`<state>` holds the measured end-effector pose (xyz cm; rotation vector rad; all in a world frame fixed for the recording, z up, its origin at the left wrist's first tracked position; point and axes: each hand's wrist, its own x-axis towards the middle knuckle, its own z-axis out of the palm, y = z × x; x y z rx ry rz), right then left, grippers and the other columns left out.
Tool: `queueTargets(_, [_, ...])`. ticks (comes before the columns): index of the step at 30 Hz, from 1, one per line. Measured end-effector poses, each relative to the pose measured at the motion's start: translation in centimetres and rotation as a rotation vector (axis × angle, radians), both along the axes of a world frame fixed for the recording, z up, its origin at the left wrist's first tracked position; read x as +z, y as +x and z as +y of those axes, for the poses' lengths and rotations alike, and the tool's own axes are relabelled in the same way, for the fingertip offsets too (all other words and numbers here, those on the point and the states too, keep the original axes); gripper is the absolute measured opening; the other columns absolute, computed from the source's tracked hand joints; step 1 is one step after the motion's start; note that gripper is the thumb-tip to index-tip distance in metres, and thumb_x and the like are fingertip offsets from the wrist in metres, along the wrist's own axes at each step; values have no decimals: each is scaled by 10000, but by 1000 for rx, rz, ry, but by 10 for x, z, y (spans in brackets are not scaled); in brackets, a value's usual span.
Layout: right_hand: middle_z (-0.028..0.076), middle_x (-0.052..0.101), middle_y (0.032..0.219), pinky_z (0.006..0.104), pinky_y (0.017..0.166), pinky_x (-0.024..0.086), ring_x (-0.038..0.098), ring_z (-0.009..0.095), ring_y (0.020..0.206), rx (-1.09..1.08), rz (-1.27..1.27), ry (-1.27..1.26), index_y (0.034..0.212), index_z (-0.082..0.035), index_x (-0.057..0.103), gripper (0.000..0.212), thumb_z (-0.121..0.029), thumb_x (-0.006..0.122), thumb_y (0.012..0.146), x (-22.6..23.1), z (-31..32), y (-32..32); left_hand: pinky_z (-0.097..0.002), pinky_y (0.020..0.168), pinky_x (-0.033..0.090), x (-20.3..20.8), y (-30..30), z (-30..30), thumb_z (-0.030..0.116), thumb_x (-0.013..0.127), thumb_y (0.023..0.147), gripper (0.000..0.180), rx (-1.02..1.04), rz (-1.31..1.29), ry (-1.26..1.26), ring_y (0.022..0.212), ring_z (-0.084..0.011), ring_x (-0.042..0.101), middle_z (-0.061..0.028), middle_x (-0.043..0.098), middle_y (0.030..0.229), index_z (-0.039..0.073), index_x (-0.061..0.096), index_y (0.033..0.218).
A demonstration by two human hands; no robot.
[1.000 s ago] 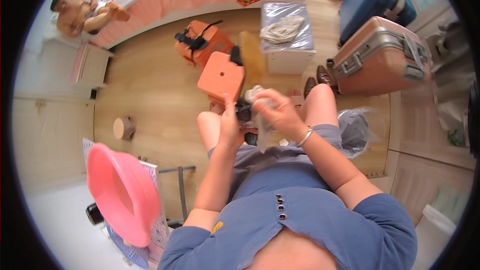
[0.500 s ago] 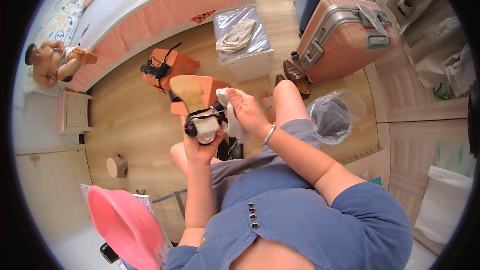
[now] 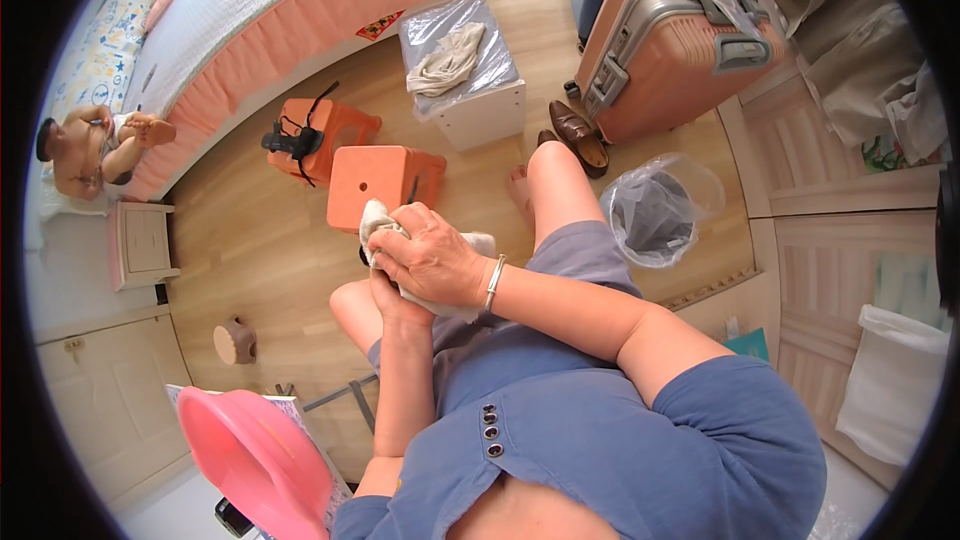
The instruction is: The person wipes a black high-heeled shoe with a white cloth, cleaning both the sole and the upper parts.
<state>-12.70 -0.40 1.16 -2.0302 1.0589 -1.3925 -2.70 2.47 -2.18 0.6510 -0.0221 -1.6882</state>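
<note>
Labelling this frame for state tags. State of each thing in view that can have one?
Right hand: closed over a white cloth, on top.
Left hand: under the cloth, mostly hidden.
Small dark object: wrapped in the cloth, barely visible.
Pink hard-shell suitcase: shut, lying on the floor.
Clear-bagged waste bin: open, upright.
Orange plastic stool: upright, top bare.
Brown leather shoe: off, on the floor.

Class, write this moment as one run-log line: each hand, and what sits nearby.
right hand: presses white cloth | left hand: underneath, mostly hidden, holds dark item | nearby: orange stool, bin bag
</note>
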Motion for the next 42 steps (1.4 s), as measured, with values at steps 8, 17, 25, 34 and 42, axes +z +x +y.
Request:
queueTargets(8, [147, 551, 904, 341, 765, 422, 524, 299, 873, 141, -254, 326, 943, -37, 527, 210, -211, 526, 825, -13, -12, -12, -429, 953, 352, 2, 0, -3, 392, 308, 869, 423, -53, 78, 264, 1099, -257, 451, -88, 484, 1173, 116, 479, 1141])
queueTargets(17, [152, 556, 869, 367, 740, 430, 542, 301, 840, 142, -237, 397, 1003, -11, 510, 385, -348, 527, 819, -25, -16, -15, -433, 957, 345, 43, -17, -10, 350, 298, 860, 418, 41, -9, 375, 1103, -275, 452, -108, 510, 1135, 101, 494, 1132])
queueTargets(25, [69, 530, 724, 282, 428, 505, 569, 177, 478, 244, -1094, 1244, 962, 6, 497, 472, -450, 423, 866, -32, -21, -43, -361, 610, 436, 7, -9, -12, 434, 322, 824, 453, -116, 339, 246, 701, -298, 511, -173, 563, 831, 83, 564, 975])
queueTargets(34, [145, 571, 921, 309, 765, 430, 556, 205, 872, 55, -428, 776, 1057, 20, 440, 472, -417, 431, 879, -25, 7, 6, -368, 883, 405, -11, -21, -1, 484, 157, 889, 566, 252, -469, 69, 1033, -240, 488, -92, 501, 1127, 79, 436, 1169])
queueTargets(42, [210, 534, 726, 412, 606, 433, 540, 371, 695, -187, -55, 535, 860, 9, 452, 323, -301, 379, 909, -22, 9, 8, -275, 689, 453, -13, -19, -4, 269, 352, 902, 329, 399, -1457, -197, 729, -144, 546, -41, 584, 825, -9, 523, 943])
